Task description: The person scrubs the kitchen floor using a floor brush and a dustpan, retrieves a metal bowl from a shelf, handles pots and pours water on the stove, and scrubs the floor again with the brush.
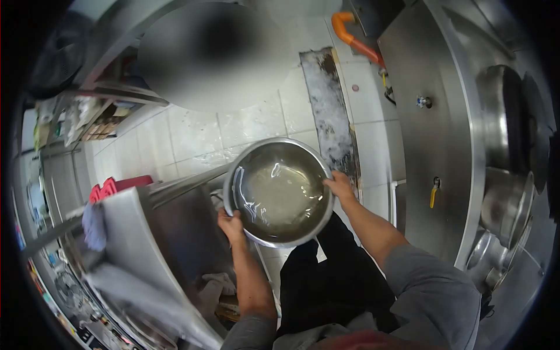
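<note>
A large round metal bowl (279, 192) with cloudy liquid in it is held in front of my body, above the tiled floor. My left hand (232, 226) grips its rim at the lower left, thumb on top. On the right side of the rim, my right hand (340, 185) is closed round the edge. The bowl looks roughly level, and light glints on the liquid. The fingers under the bowl are hidden.
A steel counter (125, 227) with a purple cloth (94, 226) stands at left, near a red object (119, 185). A wet drain channel (332, 116) crosses the floor. At right are a steel panel with a yellow-handled valve (434, 193), an orange pipe (360, 45) and metal pans (506, 201).
</note>
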The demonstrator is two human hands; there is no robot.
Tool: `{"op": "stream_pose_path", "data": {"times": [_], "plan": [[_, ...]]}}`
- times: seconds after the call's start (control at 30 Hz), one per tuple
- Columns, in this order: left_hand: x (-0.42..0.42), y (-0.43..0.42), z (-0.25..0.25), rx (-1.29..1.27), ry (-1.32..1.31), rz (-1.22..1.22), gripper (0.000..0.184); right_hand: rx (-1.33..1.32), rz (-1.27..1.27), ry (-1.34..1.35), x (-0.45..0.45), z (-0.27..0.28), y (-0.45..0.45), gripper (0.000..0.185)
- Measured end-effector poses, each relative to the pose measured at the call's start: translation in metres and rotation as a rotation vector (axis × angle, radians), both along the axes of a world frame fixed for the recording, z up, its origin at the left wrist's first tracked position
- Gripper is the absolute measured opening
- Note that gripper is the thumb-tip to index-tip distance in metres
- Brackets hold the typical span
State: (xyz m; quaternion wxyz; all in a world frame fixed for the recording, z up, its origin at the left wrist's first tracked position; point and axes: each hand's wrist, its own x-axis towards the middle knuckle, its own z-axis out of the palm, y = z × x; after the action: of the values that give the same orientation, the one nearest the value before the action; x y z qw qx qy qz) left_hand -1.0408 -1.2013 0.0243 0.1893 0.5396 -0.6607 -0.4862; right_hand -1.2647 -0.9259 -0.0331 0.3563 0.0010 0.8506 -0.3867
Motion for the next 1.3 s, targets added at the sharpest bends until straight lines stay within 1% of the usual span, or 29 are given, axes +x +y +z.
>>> {"op": "stream_pose_path", "data": {"times": [0.07, 0.1, 0.17, 0.23, 0.27, 0.3, 0.33, 0.37, 0.4, 0.43, 0.47, 0.53, 0.57, 0.6, 0.67, 0.73, 0.77, 0.8, 0.83, 0.87, 0.9, 0.93, 0.97, 1.0, 1.03, 1.17, 1.23, 1.27, 1.3], "plan": [[-0.020, -0.022, -0.039, -0.002, -0.151, -0.020, 0.023, -0.003, 0.070, 0.005, -0.024, -0.049, -0.014, 0.037], [-0.049, -0.028, -0.035, -0.097, -0.291, -0.143, 0.023, -0.012, 0.092, -0.008, -0.038, -0.069, -0.019, 0.038], [-0.095, -0.048, -0.069, -0.045, -0.198, -0.127, 0.021, 0.034, -0.001, -0.235, -0.079, -0.072, -0.029, 0.043], [-0.165, -0.068, -0.087, -0.116, -0.400, -0.280, 0.025, 0.143, -0.019, 0.148, -0.103, -0.131, -0.024, 0.045], [-0.201, -0.085, -0.105, -0.229, -0.507, -0.375, 0.033, 0.113, -0.127, 0.039, -0.131, -0.108, -0.028, 0.044], [-0.235, -0.111, -0.139, -0.225, -0.508, -0.459, 0.038, 0.085, -0.235, -0.068, -0.161, -0.079, -0.031, 0.044], [-0.308, -0.082, -0.082, -0.072, -0.529, -0.399, 0.038, 0.013, -0.383, -0.131, -0.176, -0.088, -0.028, 0.041], [-0.352, -0.085, -0.085, -0.102, -0.437, -0.442, 0.038, -0.067, -0.531, -0.181, -0.199, -0.097, -0.028, 0.038], [-0.397, -0.087, -0.083, -0.198, -0.498, -0.505, 0.038, -0.151, -0.666, -0.246, -0.222, -0.118, -0.027, 0.029], [-0.440, -0.083, -0.065, -0.138, -0.562, -0.575, 0.038, -0.235, -0.799, -0.317, -0.234, -0.136, -0.023, 0.020], [-0.473, -0.090, -0.073, -0.116, -0.573, -0.580, 0.036, -0.436, -0.896, -0.398, -0.249, -0.109, -0.021, 0.011], [-0.522, -0.106, -0.087, 0.005, -0.463, -0.552, 0.035, -0.623, -1.076, -0.320, -0.265, -0.067, -0.036, 0.019], [-0.528, -0.103, -0.073, -0.001, -0.460, -0.554, 0.035, -0.629, -1.077, -0.317, -0.266, -0.044, -0.040, 0.019], [-0.535, -0.092, -0.052, -0.111, -0.507, -0.464, 0.034, -0.661, -1.030, -0.245, -0.258, -0.016, -0.041, 0.027], [-0.533, -0.073, -0.019, -0.220, -0.543, -0.375, 0.032, -0.657, -0.873, -0.142, -0.216, 0.054, -0.029, 0.041], [-0.517, -0.059, 0.003, -0.258, -0.408, -0.165, 0.043, -0.563, -0.655, -0.125, -0.146, 0.151, 0.015, 0.045], [-0.508, -0.054, 0.003, -0.242, -0.384, -0.152, 0.050, -0.503, -0.539, 0.076, -0.104, 0.180, 0.048, 0.037], [-0.499, -0.056, -0.013, -0.242, -0.396, -0.166, 0.050, -0.491, -0.602, 0.187, -0.067, 0.209, 0.083, 0.032], [-0.491, -0.058, -0.038, -0.189, -0.286, -0.121, 0.049, -0.381, -0.472, 0.574, -0.043, 0.227, 0.131, 0.029], [-0.473, -0.057, -0.050, -0.134, -0.190, -0.077, 0.047, -0.262, -0.370, 0.684, -0.049, 0.283, 0.156, 0.030], [-0.457, -0.044, -0.042, -0.208, -0.184, -0.016, 0.038, -0.079, -0.499, 0.963, -0.042, 0.302, 0.182, 0.030], [-0.440, -0.034, -0.028, -0.204, -0.195, -0.019, 0.038, 0.101, -0.522, 1.033, -0.052, 0.332, 0.191, 0.033], [-0.419, -0.026, -0.011, -0.003, -0.090, 0.027, 0.038, 0.277, -0.339, 1.063, -0.067, 0.356, 0.194, 0.037], [-0.399, -0.022, 0.000, 0.194, 0.015, 0.081, 0.038, 0.439, -0.209, 1.023, -0.079, 0.365, 0.191, 0.039], [-0.376, -0.025, 0.000, 0.188, -0.008, 0.086, 0.038, 0.593, -0.080, 0.965, -0.085, 0.365, 0.186, 0.040], [-0.303, -0.040, -0.031, 0.371, 0.188, 0.258, 0.029, 0.556, 0.042, 0.954, -0.087, 0.297, 0.215, 0.043], [-0.258, -0.036, -0.027, 0.369, 0.165, 0.278, 0.027, 0.567, 0.033, 1.002, -0.092, 0.289, 0.218, 0.046], [-0.222, -0.047, -0.059, 0.337, 0.238, 0.188, 0.027, 0.565, 0.027, 1.014, -0.093, 0.288, 0.219, 0.046], [-0.200, -0.045, -0.052, 0.336, 0.123, 0.210, 0.028, 0.519, -0.018, 0.972, -0.093, 0.287, 0.219, 0.046]]}}
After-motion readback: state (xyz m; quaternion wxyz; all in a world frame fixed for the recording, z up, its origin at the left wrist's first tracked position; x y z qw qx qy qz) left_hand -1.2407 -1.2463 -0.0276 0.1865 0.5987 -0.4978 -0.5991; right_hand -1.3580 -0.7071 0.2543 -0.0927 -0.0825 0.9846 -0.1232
